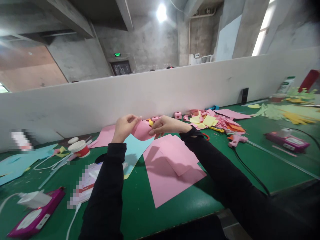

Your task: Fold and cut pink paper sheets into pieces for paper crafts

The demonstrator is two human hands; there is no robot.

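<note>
A small piece of pink paper (142,130) is held up above the table between my two hands. My left hand (125,126) pinches its upper left edge. At its right side, my right hand (170,125) is closed on the paper, and its fingertips are partly hidden. Below them lie a large pink sheet (160,186) and a smaller pink sheet (177,160) on top of it. A light blue sheet (136,151) sits partly under my left wrist.
Paper scraps (210,120) are heaped by the white partition (150,95). On the right lie a pink glue gun (237,140) and a purple power strip (287,141). A paper cup (79,149), cables and another purple power strip (37,213) are on the left.
</note>
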